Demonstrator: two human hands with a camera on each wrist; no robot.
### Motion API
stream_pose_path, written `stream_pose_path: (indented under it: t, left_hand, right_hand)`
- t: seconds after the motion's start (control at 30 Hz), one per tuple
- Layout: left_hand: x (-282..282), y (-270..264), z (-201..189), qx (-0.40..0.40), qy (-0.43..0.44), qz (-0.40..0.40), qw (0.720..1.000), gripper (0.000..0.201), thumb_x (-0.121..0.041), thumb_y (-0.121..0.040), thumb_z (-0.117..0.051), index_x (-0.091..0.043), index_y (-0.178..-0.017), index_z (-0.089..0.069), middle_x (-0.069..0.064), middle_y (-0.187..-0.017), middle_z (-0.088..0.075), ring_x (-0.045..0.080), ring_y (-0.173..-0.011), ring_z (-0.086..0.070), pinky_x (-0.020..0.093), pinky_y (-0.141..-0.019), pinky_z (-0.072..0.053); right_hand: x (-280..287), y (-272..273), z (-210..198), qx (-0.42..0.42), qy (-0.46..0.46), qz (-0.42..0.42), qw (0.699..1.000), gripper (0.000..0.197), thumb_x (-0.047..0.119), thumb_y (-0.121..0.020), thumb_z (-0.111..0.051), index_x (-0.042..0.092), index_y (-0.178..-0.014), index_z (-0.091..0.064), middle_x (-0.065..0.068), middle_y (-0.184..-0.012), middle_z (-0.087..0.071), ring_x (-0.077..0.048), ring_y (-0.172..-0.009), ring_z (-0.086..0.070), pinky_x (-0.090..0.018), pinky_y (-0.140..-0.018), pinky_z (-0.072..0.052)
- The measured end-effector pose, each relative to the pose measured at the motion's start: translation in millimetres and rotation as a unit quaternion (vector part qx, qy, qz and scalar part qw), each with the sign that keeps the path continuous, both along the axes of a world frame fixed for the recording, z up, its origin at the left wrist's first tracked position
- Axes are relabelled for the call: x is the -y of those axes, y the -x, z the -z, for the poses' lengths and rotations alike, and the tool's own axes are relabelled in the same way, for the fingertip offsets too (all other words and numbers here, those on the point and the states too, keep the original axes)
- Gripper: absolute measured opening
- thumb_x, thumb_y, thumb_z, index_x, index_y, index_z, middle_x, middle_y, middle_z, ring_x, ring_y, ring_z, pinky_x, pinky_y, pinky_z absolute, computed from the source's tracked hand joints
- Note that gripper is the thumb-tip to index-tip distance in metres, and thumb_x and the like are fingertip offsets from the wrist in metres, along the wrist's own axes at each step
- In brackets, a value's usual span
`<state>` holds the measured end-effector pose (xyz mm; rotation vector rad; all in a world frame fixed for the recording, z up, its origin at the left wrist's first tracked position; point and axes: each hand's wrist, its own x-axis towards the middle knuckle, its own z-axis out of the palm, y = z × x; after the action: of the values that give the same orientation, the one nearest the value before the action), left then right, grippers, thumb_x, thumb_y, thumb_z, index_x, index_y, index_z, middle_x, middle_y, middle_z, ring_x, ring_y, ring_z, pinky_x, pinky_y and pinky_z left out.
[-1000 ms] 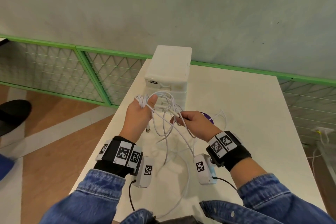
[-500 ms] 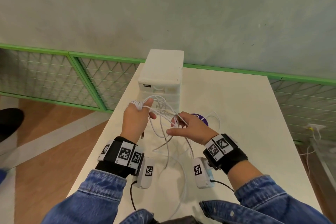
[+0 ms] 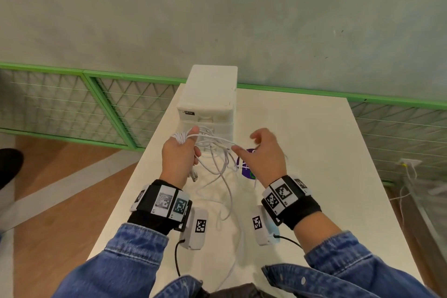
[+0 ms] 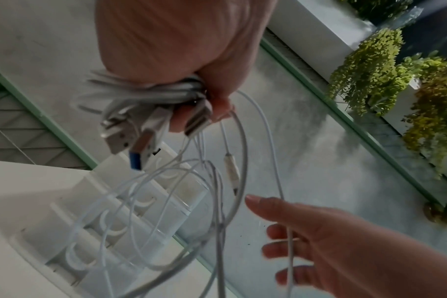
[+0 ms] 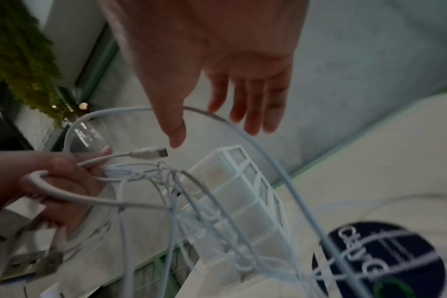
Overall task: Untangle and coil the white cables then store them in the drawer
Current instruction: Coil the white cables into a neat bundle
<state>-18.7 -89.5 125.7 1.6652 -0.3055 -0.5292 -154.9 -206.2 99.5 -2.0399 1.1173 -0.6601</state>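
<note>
A tangle of white cables (image 3: 223,167) hangs above the white table (image 3: 314,176). My left hand (image 3: 180,155) grips a bunched part of them, with loops sticking out over its thumb. In the left wrist view the bundle (image 4: 151,92) sits in the curled fingers and several USB plugs (image 4: 130,137) hang below. My right hand (image 3: 262,155) hovers just right of the tangle with its fingers spread and holds nothing. One loose strand (image 4: 287,227) runs across its fingers. A small plug (image 5: 151,153) points at its thumb. The white drawer unit (image 3: 209,97) stands behind, its drawers closed.
A dark round sticker (image 3: 246,164) lies on the table under my right hand. Loose cable ends trail over the table toward my body (image 3: 229,213). A green mesh fence (image 3: 72,104) runs along the table's far and left sides, with a grey wall behind it.
My right hand has let go of the strands it was pinching, opened and drawn a little to the right. The left hand keeps its grip on the bundle.
</note>
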Motion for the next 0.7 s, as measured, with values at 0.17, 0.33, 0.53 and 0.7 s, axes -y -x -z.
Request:
stream_pose_path:
  t: [0.17,0.33,0.53,0.7]
  left_hand:
    - [0.5,-1.2,1.0,-0.032,0.024,-0.046,0.998,0.022,-0.033,-0.093,-0.058,-0.016,-0.079,-0.061,0.0,-0.044,-0.051,0.007,-0.031,-0.039,0.016,-0.035,-0.032]
    - [6.2,2.8,3.5,-0.03,0.039,-0.036,0.998,0.027,-0.033,-0.093,-0.059,-0.011,-0.077,-0.06,0.004,-0.052,-0.056,0.01,-0.035,-0.046,0.018,-0.038,-0.036]
    - [11.1,0.1,-3.4,-0.018,0.052,-0.04,0.998,0.03,-0.033,-0.092,-0.059,-0.011,-0.071,-0.058,0.001,-0.045,-0.056,0.011,-0.032,-0.045,0.018,-0.037,-0.037]
    - [8.8,-7.3,-7.0,0.08,0.015,-0.047,0.996,0.039,-0.035,-0.092,-0.06,-0.014,-0.06,-0.052,0.005,-0.051,-0.061,0.012,-0.031,-0.04,0.018,-0.035,-0.029]
  right_hand:
    - [-0.5,0.6,-16.0,0.107,0.043,-0.021,0.993,0.034,0.026,-0.069,-0.08,0.026,-0.082,-0.048,0.009,-0.083,-0.043,-0.004,-0.074,-0.042,-0.017,-0.066,-0.034]
    - [-28.9,-4.4,-19.2,0.097,-0.016,-0.214,0.972,0.014,0.024,-0.073,-0.078,0.03,-0.084,-0.07,0.005,-0.074,-0.055,-0.005,-0.067,-0.046,-0.019,-0.065,-0.037]
    - [-34.2,1.2,-16.0,0.037,-0.078,-0.274,0.958,0.023,0.033,-0.081,-0.071,0.012,-0.074,-0.064,0.001,-0.078,-0.066,-0.009,-0.08,-0.057,-0.02,-0.08,-0.042]
    - [-12.9,13.2,-17.7,0.013,-0.122,-0.207,0.971,0.04,0.042,-0.079,-0.07,0.007,-0.062,-0.062,-0.002,-0.053,-0.062,-0.004,-0.049,-0.052,-0.021,-0.053,-0.044]
